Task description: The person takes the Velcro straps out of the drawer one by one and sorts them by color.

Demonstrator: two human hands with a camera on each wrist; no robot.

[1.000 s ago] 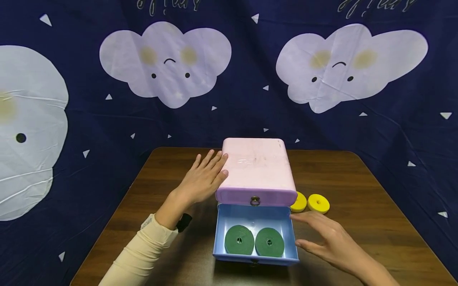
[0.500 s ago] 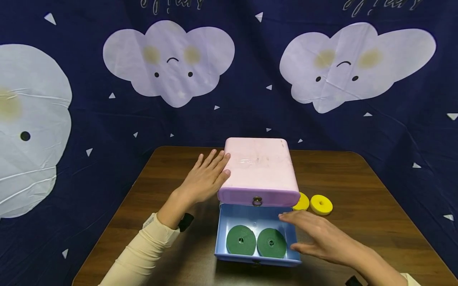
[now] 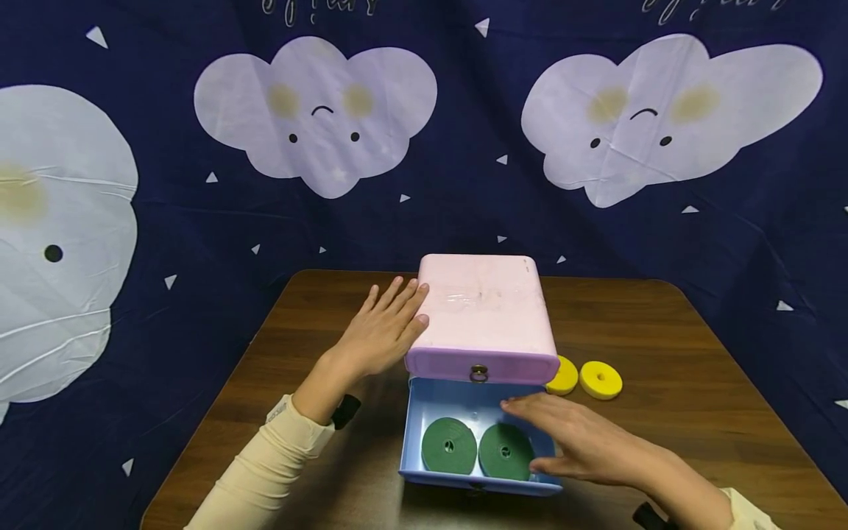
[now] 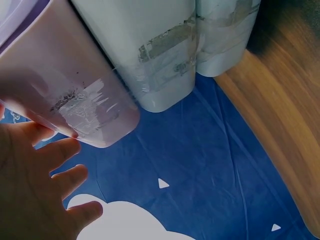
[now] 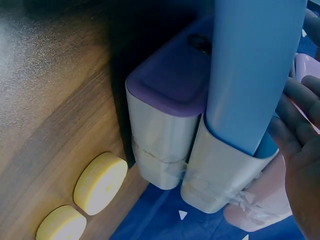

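A stacked drawer unit (image 3: 483, 305) with a pink top stands on the table. Its blue drawer (image 3: 450, 396) is pulled out below the purple front, and two green rolls (image 3: 449, 460), apparently coiled tape, lie flat inside. My left hand (image 3: 380, 331) rests with spread fingers on the unit's upper left edge; the left wrist view shows its fingers (image 4: 65, 150) beside the pink casing. Over the drawer's right side hovers my right hand (image 3: 583, 442), thumb and fingers apart above the right-hand roll, holding nothing. That hand hides part of the drawer's right wall.
Two yellow discs (image 3: 601, 380) lie on the wooden table (image 3: 669, 361), right of the unit; one is partly hidden behind it. A lower drawer with a purple front (image 5: 170, 75) sits beneath the blue one. A dark blue cloud-print cloth (image 3: 477, 206) hangs behind the table.
My right hand has moved left, from beside the drawer's right wall to over the right-hand green roll. The left hand stays on the unit. The head view has shifted slightly.
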